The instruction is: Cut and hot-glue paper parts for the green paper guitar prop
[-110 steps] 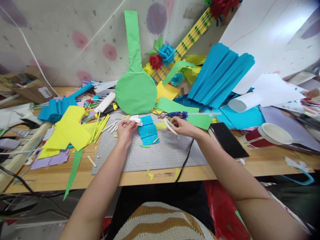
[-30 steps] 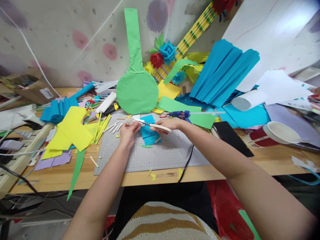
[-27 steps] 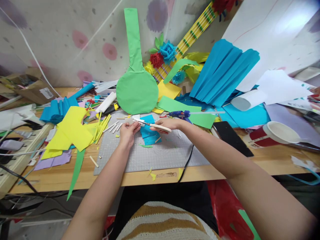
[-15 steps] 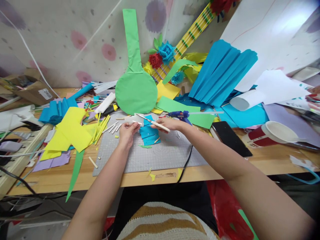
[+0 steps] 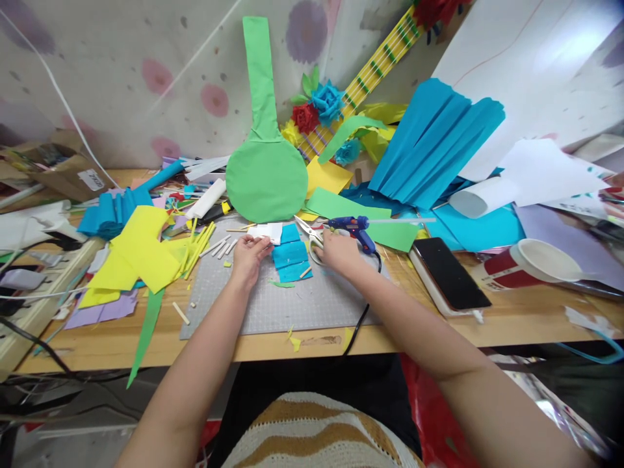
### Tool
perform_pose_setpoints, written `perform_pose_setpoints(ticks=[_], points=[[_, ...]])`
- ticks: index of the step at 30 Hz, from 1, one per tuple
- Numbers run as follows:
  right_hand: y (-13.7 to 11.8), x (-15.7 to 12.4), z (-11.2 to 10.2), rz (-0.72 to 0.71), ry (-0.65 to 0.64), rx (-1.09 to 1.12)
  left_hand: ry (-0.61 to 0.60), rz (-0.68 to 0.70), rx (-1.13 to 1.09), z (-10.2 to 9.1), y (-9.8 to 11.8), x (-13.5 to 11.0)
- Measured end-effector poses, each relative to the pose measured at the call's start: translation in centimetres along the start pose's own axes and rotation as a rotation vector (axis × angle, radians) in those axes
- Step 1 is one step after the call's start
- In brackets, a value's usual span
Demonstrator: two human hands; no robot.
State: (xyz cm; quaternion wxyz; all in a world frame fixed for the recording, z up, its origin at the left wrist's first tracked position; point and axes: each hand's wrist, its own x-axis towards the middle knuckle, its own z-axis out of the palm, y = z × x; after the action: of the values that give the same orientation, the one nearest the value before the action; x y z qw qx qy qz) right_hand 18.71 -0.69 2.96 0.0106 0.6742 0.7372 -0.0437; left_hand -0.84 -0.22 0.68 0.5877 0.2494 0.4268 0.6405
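My left hand (image 5: 251, 257) is closed in a pinch at the lower edge of a small white piece (image 5: 266, 231) on the grey cutting mat (image 5: 273, 312). What lies between the fingertips is too small to make out. To the right, my right hand (image 5: 341, 249) is low over the mat, its fingers at the pale handles of a pair of scissors (image 5: 307, 231). The blades point away and to the left. Between both hands lies a creased blue paper piece (image 5: 291, 255). A blue glue gun (image 5: 351, 225) rests just beyond my right hand.
Short white sticks (image 5: 221, 247) and yellow paper (image 5: 141, 247) lie left. A green paper-covered round shape with a neck (image 5: 266, 179) leans at the back. On the right are a phone (image 5: 451, 273), a paper cup (image 5: 521, 263) and pleated blue paper (image 5: 433, 143).
My right hand has moved right and lowered the scissors towards the mat, away from my left hand. The white stick seen in my left fingers no longer shows clearly.
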Motion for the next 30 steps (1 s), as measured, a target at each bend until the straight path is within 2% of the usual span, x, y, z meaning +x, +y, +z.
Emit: perform_pose_setpoints(ticks=[3,7,11,13,18,20,22,26,30], points=[[0.1,-0.1,-0.3,-0.033,0.037,-0.01,-0.029,0.024,-0.005,0.0,0.0,0.0],[0.5,-0.6,-0.6,-0.083,0.19,0.035,-0.097,0.072,-0.008,-0.1,-0.1,0.0],[1.9,-2.0,-0.8,-0.127,0.278,0.16,-0.07,0.091,0.015,-0.3,-0.4,0.0],[3.3,-2.8,-0.9,-0.081,0.272,0.206,-0.05,0.087,0.037,-0.4,-0.5,0.0],[7.9,-3.5,-0.1,0.296,0.259,0.233,-0.044,0.05,0.078,-0.3,-0.7,0.2],[9.2,-2.9,0.5,0.324,0.357,0.227,-0.063,0.037,0.093,-0.2,-0.7,0.2],[9.9,-1.8,1.0,0.279,0.418,0.242,-0.087,0.024,0.118,-0.1,-0.6,0.1],[9.4,0.5,1.4,0.241,0.33,0.397,-0.142,-0.01,0.184,-0.2,-0.4,-0.2],[8.3,1.4,1.5,0.304,0.218,0.658,-0.163,-0.017,0.211,-0.4,-0.4,-0.2]])
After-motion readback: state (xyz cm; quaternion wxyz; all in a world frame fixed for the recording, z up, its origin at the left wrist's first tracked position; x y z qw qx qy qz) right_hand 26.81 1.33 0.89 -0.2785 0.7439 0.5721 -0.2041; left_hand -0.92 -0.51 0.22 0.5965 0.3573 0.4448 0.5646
